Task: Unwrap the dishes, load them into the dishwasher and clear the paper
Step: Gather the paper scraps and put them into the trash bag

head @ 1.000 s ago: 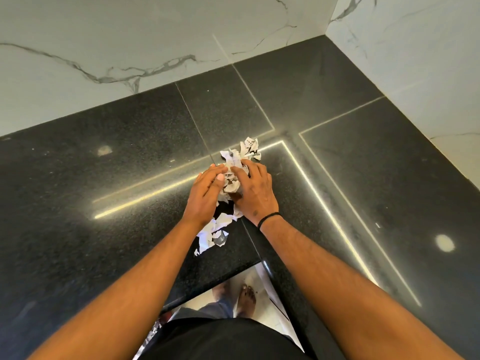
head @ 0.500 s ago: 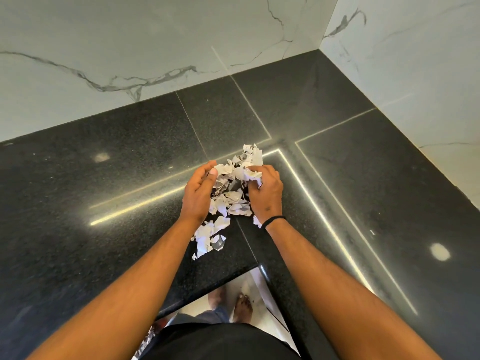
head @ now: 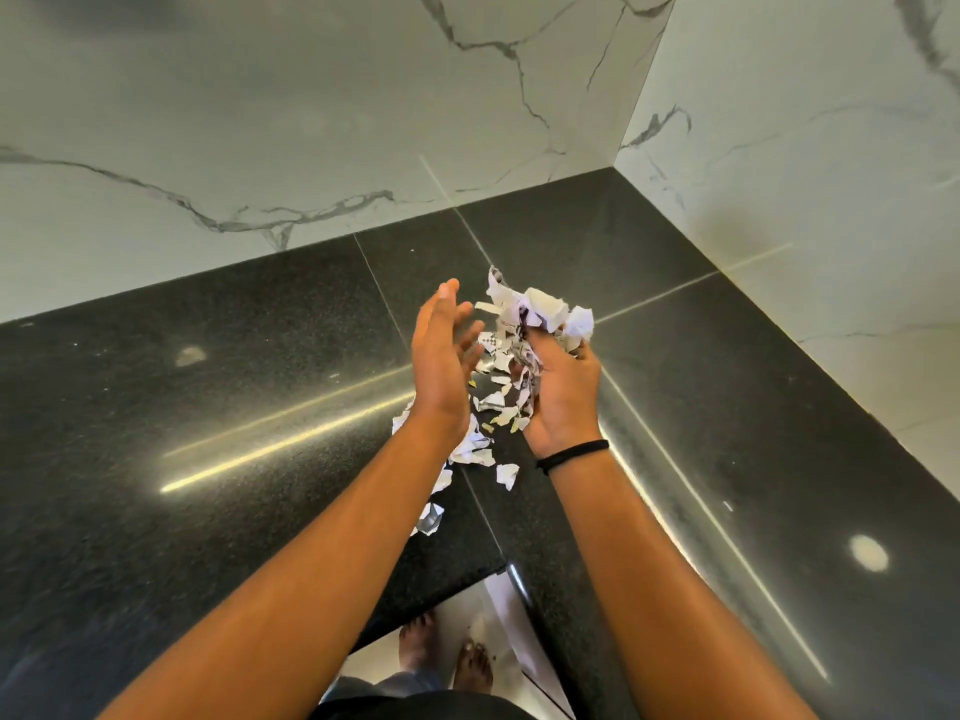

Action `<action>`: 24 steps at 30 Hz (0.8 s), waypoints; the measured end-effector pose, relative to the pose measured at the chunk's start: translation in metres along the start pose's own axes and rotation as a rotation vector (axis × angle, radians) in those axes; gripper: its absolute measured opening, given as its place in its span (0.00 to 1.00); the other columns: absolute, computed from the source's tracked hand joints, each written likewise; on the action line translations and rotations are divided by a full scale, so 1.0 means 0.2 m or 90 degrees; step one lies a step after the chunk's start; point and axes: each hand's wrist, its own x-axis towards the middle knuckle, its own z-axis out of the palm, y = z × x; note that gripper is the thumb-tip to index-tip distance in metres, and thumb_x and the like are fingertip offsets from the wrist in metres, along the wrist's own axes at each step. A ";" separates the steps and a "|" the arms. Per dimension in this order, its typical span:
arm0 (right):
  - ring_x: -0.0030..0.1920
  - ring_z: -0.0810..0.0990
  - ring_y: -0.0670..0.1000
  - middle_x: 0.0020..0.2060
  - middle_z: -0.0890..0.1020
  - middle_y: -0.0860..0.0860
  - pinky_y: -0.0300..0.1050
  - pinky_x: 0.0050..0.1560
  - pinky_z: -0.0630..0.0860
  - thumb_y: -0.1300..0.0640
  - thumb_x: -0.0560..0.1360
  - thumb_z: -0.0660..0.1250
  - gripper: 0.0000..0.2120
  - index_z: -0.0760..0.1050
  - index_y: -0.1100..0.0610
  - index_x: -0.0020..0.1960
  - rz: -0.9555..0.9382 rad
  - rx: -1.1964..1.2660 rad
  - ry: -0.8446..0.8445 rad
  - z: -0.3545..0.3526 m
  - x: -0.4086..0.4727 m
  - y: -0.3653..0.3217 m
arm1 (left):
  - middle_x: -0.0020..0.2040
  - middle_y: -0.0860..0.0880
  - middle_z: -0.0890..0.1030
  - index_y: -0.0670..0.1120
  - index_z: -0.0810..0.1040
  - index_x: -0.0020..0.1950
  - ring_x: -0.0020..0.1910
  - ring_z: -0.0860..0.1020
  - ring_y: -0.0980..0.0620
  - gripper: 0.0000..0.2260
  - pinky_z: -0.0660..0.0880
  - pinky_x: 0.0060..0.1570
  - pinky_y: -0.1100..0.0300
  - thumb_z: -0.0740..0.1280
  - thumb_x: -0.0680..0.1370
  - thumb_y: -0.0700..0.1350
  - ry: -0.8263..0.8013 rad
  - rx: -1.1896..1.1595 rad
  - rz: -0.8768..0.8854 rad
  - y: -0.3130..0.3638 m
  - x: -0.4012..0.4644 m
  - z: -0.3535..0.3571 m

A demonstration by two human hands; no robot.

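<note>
A heap of torn white paper scraps point(head: 537, 317) sits in my right hand point(head: 563, 394), whose fingers curl round it above the black granite counter point(head: 208, 407). My left hand point(head: 441, 361) is raised beside the heap with its fingers straight and holds nothing. Loose paper scraps point(head: 475, 449) lie on the counter below both hands, and some small pieces hang in the air between the hands. No dishes or dishwasher are in view.
White marble walls point(head: 260, 122) meet in a corner at the back right of the counter. The counter's front edge point(head: 452, 579) runs close to my body, with my bare feet point(head: 447, 652) on the floor below.
Both hands have lifted off the counter. My right hand has scooped up most of the scraps, my left hand has opened and drawn apart, and some pieces are dropping back down.
</note>
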 end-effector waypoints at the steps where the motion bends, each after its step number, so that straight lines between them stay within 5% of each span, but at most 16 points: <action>1: 0.49 0.84 0.61 0.53 0.83 0.64 0.57 0.52 0.82 0.65 0.77 0.70 0.08 0.81 0.63 0.56 0.019 0.025 -0.039 0.01 -0.03 -0.04 | 0.66 0.41 0.78 0.52 0.76 0.67 0.58 0.80 0.46 0.23 0.76 0.63 0.44 0.61 0.79 0.64 -0.018 -0.059 -0.045 0.01 0.00 0.02; 4: 0.46 0.83 0.57 0.54 0.81 0.64 0.47 0.42 0.81 0.65 0.77 0.67 0.12 0.78 0.66 0.59 0.050 0.044 -0.111 0.01 -0.08 -0.10 | 0.64 0.36 0.80 0.49 0.76 0.69 0.59 0.80 0.39 0.27 0.73 0.63 0.39 0.57 0.80 0.67 -0.107 -0.199 -0.121 0.04 -0.01 0.04; 8: 0.65 0.78 0.65 0.64 0.78 0.67 0.60 0.66 0.75 0.64 0.78 0.66 0.19 0.73 0.69 0.68 0.063 0.036 -0.142 -0.01 -0.13 -0.12 | 0.64 0.35 0.79 0.41 0.75 0.70 0.66 0.77 0.34 0.31 0.71 0.69 0.38 0.55 0.82 0.65 -0.150 -0.302 -0.153 0.07 -0.05 0.07; 12: 0.66 0.77 0.66 0.64 0.77 0.68 0.63 0.70 0.71 0.66 0.78 0.64 0.19 0.73 0.71 0.67 0.046 0.041 -0.097 -0.04 -0.18 -0.11 | 0.58 0.38 0.82 0.41 0.79 0.61 0.60 0.79 0.37 0.24 0.71 0.69 0.40 0.56 0.84 0.59 -0.094 -0.315 -0.116 0.07 -0.14 0.10; 17: 0.62 0.80 0.66 0.61 0.79 0.69 0.57 0.63 0.78 0.68 0.78 0.61 0.16 0.74 0.72 0.65 0.005 0.080 -0.022 0.00 -0.26 -0.10 | 0.50 0.42 0.84 0.43 0.80 0.56 0.52 0.80 0.41 0.17 0.73 0.66 0.42 0.56 0.85 0.52 -0.024 -0.350 -0.084 0.07 -0.24 0.13; 24: 0.49 0.84 0.57 0.48 0.84 0.59 0.51 0.53 0.82 0.68 0.78 0.62 0.11 0.79 0.66 0.59 -0.027 0.084 0.008 0.13 -0.39 -0.03 | 0.52 0.42 0.83 0.43 0.81 0.53 0.50 0.82 0.42 0.15 0.79 0.57 0.47 0.58 0.84 0.50 0.042 -0.454 -0.064 0.16 -0.37 0.04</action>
